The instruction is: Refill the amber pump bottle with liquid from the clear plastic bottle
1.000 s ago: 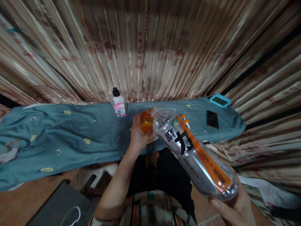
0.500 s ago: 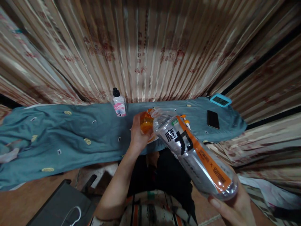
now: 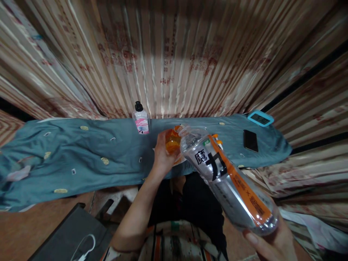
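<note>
My left hand [image 3: 162, 154] is closed around a bottle of orange liquid [image 3: 173, 140] over the cloth. In my right hand [image 3: 274, 239], gripped near its base, is a large clear plastic bottle [image 3: 227, 181] with a silver and orange label. That bottle lies tilted, its neck pointing up and left, and its mouth meets the top of the orange bottle. Whether liquid passes between them I cannot tell. Partly hidden behind the large bottle is a small orange and white item [image 3: 216, 139].
A teal patterned cloth [image 3: 89, 156] covers the table. On it stand a black-topped bottle with a pink label [image 3: 141, 121], a dark phone [image 3: 250, 140] and a blue-framed digital clock [image 3: 260, 118]. A striped curtain [image 3: 163, 61] hangs behind; a dark box-like surface with a white cable [image 3: 91, 239] sits lower left.
The whole scene has shifted slightly right in view as the head moved. Both hands keep their grips, and the two bottles stay mouth to mouth.
</note>
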The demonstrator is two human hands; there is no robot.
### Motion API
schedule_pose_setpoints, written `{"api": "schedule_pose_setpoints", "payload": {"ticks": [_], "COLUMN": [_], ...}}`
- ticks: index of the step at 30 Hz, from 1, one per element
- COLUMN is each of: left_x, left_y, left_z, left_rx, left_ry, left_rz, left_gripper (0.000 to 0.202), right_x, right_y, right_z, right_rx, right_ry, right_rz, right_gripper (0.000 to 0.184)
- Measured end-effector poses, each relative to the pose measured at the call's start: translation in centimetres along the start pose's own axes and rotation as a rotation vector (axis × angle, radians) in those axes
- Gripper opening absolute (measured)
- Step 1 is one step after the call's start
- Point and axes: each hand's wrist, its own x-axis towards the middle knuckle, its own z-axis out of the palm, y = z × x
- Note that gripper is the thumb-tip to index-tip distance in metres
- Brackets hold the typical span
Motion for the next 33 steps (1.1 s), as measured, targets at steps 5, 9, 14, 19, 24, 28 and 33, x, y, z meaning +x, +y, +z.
{"api": "schedule_pose_setpoints", "payload": {"ticks": [5, 9, 14, 19, 24, 28, 33], "left_x": [0.0, 0.0, 0.0, 0.0, 0.0, 0.0, 0.0], "left_y": [0.0, 0.1, 0.1, 0.1, 0.2, 0.1, 0.0], "left_z": [0.0, 0.0, -0.1, -0.2, -0.3, -0.3, -0.2], "left_rx": [-0.021, -0.019, -0.018, -0.019, -0.039, -0.05, -0.054], "left_ry": [-0.002, -0.003, 0.001, 0.009, -0.009, -0.006, 0.006], "left_rz": [-0.004, 0.011, 0.031, 0.033, 0.013, -0.008, -0.009], "left_gripper": [0.064, 0.062, 0.062, 0.062, 0.06, 0.06, 0.059], "right_x": [1.5, 1.8, 1.2, 1.0, 1.8, 2.0, 2.5], "right_y": [3.0, 3.5, 2.6, 3.0, 4.8, 5.4, 5.5], "right_z": [-2.5, -3.2, -2.0, -1.1, -2.0, -2.0, -2.2], "right_rx": [-0.096, -0.127, -0.052, 0.104, 0.045, 0.038, 0.01], "right_ry": [-0.228, -0.288, -0.317, -0.094, -0.264, -0.292, -0.405], "right_rz": [-0.191, -0.208, -0.178, -0.042, -0.106, -0.133, -0.219], "right_gripper": [0.068, 0.075, 0.079, 0.067, 0.069, 0.095, 0.088]}}
